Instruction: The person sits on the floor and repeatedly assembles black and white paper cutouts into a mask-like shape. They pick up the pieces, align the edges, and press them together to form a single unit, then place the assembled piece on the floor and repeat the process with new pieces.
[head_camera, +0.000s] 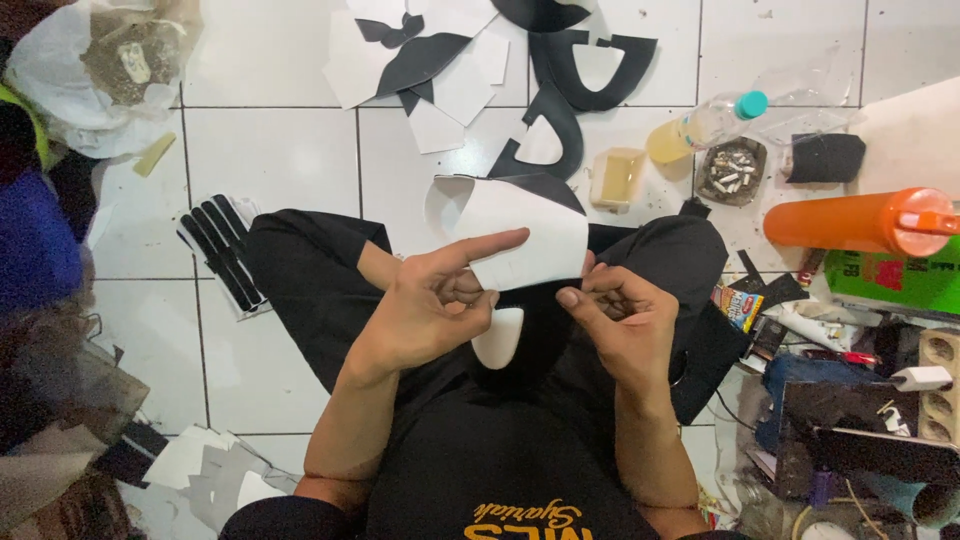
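I sit cross-legged on a white tiled floor. Both hands hold one curved white piece of sheet material with a black back (525, 235) above my lap. My left hand (430, 305) pinches its lower left edge, index finger stretched along the white face. My right hand (620, 310) grips the lower right edge with thumb and bent fingers. A small rounded white piece (498, 338) lies on my black trousers just below the hands.
Black and white cut pieces (450, 60) are scattered on the tiles ahead. A plastic bottle with a teal cap (705, 125), an ashtray (732, 170), a small glue tub (617, 178) and an orange cylinder (860, 222) lie to the right. Black strips (222, 250) lie at left.
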